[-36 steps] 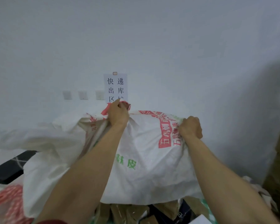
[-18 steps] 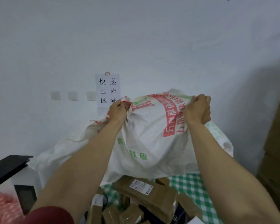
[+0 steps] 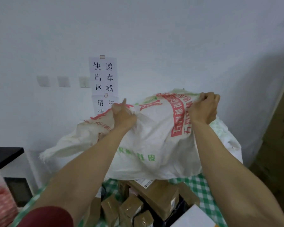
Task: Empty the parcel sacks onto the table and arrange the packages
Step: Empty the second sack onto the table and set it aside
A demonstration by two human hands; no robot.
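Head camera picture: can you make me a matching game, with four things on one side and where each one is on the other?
Things
1. white woven sack with red and green print
2. brown cardboard parcels
3. white paper sign with black characters
4. green-and-white checked tablecloth

Places
A. stuck on the wall
B. spread under the parcels
C. gripped by the left hand and right hand
D. piled below the sack

Pairs: 1-C, 2-D, 3-A, 4-B.
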